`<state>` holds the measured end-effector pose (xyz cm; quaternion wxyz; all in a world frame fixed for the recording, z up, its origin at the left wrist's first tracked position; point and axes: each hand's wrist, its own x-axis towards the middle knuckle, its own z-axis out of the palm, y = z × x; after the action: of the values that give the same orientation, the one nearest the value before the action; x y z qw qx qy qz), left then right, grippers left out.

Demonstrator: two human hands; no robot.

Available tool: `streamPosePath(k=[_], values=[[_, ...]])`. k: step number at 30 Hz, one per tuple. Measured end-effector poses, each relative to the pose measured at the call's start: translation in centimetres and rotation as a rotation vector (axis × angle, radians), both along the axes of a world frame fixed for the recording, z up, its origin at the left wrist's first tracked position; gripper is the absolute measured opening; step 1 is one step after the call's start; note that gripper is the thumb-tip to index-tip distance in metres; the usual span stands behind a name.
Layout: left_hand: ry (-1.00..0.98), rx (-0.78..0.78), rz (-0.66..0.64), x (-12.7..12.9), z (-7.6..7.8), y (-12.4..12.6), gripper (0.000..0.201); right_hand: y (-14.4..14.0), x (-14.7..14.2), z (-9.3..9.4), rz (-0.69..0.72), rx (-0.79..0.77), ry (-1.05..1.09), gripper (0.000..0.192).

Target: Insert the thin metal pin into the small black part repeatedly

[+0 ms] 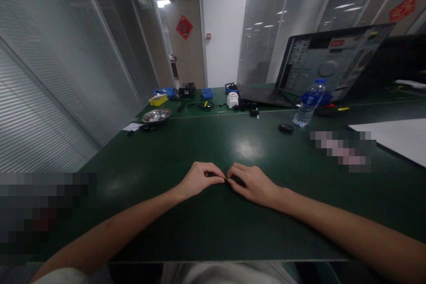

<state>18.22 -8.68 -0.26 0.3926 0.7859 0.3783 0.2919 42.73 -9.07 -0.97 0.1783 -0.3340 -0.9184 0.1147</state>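
Observation:
Just above the dark green table [173, 230], my left hand [201, 176] and my right hand [254, 183] meet fingertip to fingertip. Both are closed in a pinch, thumb against forefinger. Between the fingertips shows a tiny dark item [226, 179] with a light edge, too small to name. It seems to be held from both sides.
A water bottle [310, 103] and a black mouse [286, 128] stand beyond my right hand. Behind them are a laptop [266, 96] and a computer case [333, 64]. At the far left sit a metal bowl [156, 116] and a yellow box [158, 100]. A white board [399, 137] lies right.

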Motion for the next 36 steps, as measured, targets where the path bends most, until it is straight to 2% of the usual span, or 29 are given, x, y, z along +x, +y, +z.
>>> streamPosePath(k=[8, 14, 19, 23, 28, 31, 36], values=[[0.021, 0.014, 0.081, -0.5, -0.4, 1.1, 0.020, -0.2, 0.0, 0.4, 0.000, -0.010, -0.012, 0.016], [0.103, 0.118, -0.020, -0.1, -0.9, 1.8, 0.020, -0.2, -0.1, 0.4, -0.005, 0.003, -0.010, 0.014], [0.121, 0.172, 0.014, 0.0, -0.5, 1.6, 0.023, -0.2, 0.0, 0.2, -0.009, 0.007, 0.009, 0.014], [0.101, 0.245, 0.067, 0.0, 0.0, 0.5, 0.028, -0.2, 0.1, 0.2, -0.033, 0.017, 0.116, 0.012], [0.205, 0.383, -0.044, 0.2, 0.2, -1.0, 0.017, 0.0, 0.3, 0.2, -0.069, 0.037, 0.339, 0.011], [0.230, 0.385, -0.030, 0.3, -0.2, -1.1, 0.014, 0.1, 0.2, 0.2, -0.069, 0.044, 0.382, 0.011], [0.307, 0.304, -0.022, -0.6, -0.3, -0.3, 0.020, 0.0, 0.3, 0.2, -0.071, 0.031, 0.380, 0.010]])
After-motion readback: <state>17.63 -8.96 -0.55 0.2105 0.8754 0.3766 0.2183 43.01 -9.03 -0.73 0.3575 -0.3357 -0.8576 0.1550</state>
